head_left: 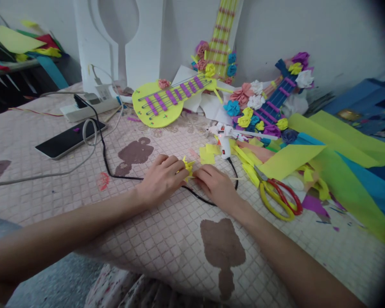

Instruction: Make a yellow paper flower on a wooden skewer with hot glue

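My left hand is closed, with its fingertips on a small yellow crumpled paper piece that looks like a paper flower. Close beside it, my right hand pinches with thumb and fingers near the same piece. A thin pale stick juts out to the right from under the right hand. The inner ends of both grips are hidden by the fingers. Just beyond the hands are yellow paper squares and a white glue gun, its black cord running beneath the hands.
Red-and-yellow scissors lie right, by coloured paper sheets. Behind are a yellow paper guitar, a blue guitar with paper flowers, and another yellow guitar neck. A phone and power strip lie left.
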Demonstrator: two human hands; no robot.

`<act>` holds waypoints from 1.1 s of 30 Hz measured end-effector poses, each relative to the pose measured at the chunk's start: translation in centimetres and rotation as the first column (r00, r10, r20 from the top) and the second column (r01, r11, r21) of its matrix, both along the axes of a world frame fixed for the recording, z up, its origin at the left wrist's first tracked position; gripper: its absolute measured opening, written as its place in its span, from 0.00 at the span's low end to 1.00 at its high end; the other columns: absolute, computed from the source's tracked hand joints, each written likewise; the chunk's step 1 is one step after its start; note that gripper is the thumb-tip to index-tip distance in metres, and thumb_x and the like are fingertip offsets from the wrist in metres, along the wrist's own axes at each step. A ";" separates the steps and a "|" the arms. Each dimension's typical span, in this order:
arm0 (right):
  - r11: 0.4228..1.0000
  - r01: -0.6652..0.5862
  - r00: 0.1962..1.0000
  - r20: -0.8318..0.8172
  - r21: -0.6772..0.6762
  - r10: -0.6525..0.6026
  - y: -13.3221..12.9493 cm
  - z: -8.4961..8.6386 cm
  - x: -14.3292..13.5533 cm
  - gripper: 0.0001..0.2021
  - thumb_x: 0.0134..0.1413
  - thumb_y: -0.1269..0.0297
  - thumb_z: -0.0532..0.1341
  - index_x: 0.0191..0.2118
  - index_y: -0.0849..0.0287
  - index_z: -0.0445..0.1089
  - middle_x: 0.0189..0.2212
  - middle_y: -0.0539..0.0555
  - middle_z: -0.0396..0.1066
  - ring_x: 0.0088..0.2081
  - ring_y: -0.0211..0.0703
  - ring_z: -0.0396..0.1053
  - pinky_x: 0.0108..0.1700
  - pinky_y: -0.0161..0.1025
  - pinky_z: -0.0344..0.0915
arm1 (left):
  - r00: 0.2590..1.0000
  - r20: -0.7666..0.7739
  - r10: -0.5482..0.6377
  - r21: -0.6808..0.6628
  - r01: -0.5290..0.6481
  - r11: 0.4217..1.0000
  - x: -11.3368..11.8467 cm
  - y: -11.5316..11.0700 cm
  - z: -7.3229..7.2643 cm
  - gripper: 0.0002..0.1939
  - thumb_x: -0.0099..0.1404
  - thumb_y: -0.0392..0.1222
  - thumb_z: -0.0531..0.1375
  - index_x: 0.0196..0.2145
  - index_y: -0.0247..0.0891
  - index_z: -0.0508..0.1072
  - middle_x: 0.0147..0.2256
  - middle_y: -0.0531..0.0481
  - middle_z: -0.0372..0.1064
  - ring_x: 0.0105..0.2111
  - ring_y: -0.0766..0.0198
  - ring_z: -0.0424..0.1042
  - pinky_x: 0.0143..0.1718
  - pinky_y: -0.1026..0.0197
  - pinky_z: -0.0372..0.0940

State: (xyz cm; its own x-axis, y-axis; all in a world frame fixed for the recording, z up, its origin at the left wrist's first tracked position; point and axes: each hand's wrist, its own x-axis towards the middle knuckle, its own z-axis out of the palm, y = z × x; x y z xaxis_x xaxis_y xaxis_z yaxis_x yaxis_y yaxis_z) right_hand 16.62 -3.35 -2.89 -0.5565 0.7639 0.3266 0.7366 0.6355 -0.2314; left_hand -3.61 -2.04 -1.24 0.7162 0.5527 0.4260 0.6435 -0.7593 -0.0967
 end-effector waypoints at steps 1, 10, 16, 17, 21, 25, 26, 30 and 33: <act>1.000 -0.002 1.000 0.003 -0.002 0.002 0.0 0.0 0.0 0.10 0.63 0.66 0.49 0.40 0.59 0.67 0.37 0.56 0.68 0.39 0.43 0.66 0.41 0.39 0.65 | 1.000 -0.005 -0.004 0.004 0.004 1.000 0.0 0.0 0.0 0.04 0.66 0.41 0.56 0.34 0.39 0.68 0.34 0.50 0.69 0.37 0.59 0.63 0.38 0.56 0.55; 1.000 -0.024 1.000 0.010 0.014 0.024 0.2 -0.2 -0.2 0.11 0.63 0.65 0.49 0.40 0.60 0.67 0.36 0.56 0.67 0.39 0.43 0.65 0.41 0.40 0.66 | 0.999 0.000 -0.044 0.029 0.044 0.999 0.0 -0.1 -0.4 0.06 0.68 0.39 0.53 0.33 0.38 0.68 0.34 0.50 0.69 0.37 0.60 0.63 0.39 0.56 0.55; 0.998 -0.030 1.000 -0.008 0.054 0.030 0.1 -0.3 -0.1 0.10 0.62 0.66 0.50 0.38 0.60 0.68 0.36 0.56 0.67 0.39 0.43 0.65 0.39 0.39 0.66 | 0.997 0.033 -0.068 0.009 0.067 0.998 -0.2 0.0 -0.5 0.08 0.69 0.40 0.53 0.33 0.38 0.70 0.33 0.50 0.69 0.37 0.62 0.64 0.39 0.58 0.57; 0.998 -0.029 1.000 -0.009 0.058 0.030 0.1 -0.3 -0.1 0.09 0.62 0.67 0.50 0.38 0.59 0.68 0.36 0.56 0.66 0.39 0.43 0.65 0.39 0.39 0.66 | 0.997 0.038 -0.072 0.004 0.072 0.997 -0.2 0.0 -0.4 0.09 0.69 0.40 0.52 0.33 0.38 0.70 0.33 0.50 0.69 0.37 0.62 0.64 0.39 0.58 0.57; 0.998 -0.030 1.000 0.001 0.061 0.030 0.1 -0.4 -0.1 0.09 0.62 0.67 0.50 0.37 0.59 0.68 0.36 0.56 0.66 0.39 0.43 0.64 0.39 0.39 0.66 | 0.996 0.049 -0.080 -0.015 0.081 0.997 -0.1 -0.1 -0.4 0.10 0.69 0.39 0.52 0.32 0.37 0.70 0.31 0.50 0.69 0.36 0.63 0.64 0.38 0.58 0.57; 0.997 -0.026 1.000 0.005 0.067 0.026 0.2 -0.4 0.0 0.09 0.62 0.67 0.50 0.38 0.61 0.67 0.35 0.57 0.67 0.39 0.44 0.64 0.40 0.40 0.66 | 0.996 0.076 -0.050 -0.051 0.054 0.997 -0.1 -0.1 -0.4 0.08 0.68 0.39 0.53 0.33 0.37 0.70 0.34 0.50 0.69 0.37 0.62 0.65 0.38 0.58 0.57; 0.997 -0.032 0.999 0.002 0.070 0.032 0.2 -0.4 0.0 0.10 0.62 0.67 0.50 0.39 0.61 0.67 0.35 0.57 0.67 0.39 0.44 0.64 0.40 0.40 0.66 | 0.996 0.081 -0.045 -0.057 0.050 0.997 0.0 -0.1 -0.4 0.07 0.68 0.39 0.53 0.34 0.37 0.70 0.35 0.50 0.69 0.38 0.62 0.65 0.39 0.58 0.57; 0.993 -0.072 0.997 -0.013 0.090 0.074 0.4 0.0 0.2 0.10 0.62 0.67 0.50 0.39 0.60 0.68 0.36 0.57 0.67 0.39 0.44 0.64 0.40 0.40 0.65 | 0.994 0.104 -0.039 -0.076 0.047 0.996 0.0 0.0 -0.5 0.04 0.66 0.38 0.56 0.38 0.39 0.69 0.38 0.50 0.69 0.40 0.61 0.65 0.41 0.57 0.57; 0.989 -0.090 0.995 -0.025 0.114 0.093 0.7 0.1 0.3 0.11 0.62 0.67 0.49 0.38 0.59 0.69 0.36 0.57 0.67 0.39 0.44 0.64 0.40 0.41 0.65 | 0.992 0.122 -0.032 -0.094 0.043 0.995 0.0 0.0 -0.5 0.04 0.64 0.37 0.58 0.39 0.39 0.69 0.38 0.50 0.69 0.40 0.60 0.64 0.40 0.57 0.57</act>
State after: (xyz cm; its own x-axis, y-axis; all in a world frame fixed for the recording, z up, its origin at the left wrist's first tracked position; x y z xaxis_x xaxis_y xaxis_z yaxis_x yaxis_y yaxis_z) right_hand 16.89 -2.68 -2.80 -0.6108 0.6676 0.4257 0.6678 0.7232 -0.1760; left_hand -3.64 -2.03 -1.70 0.6840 0.5691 0.4564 0.6168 -0.7852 0.0548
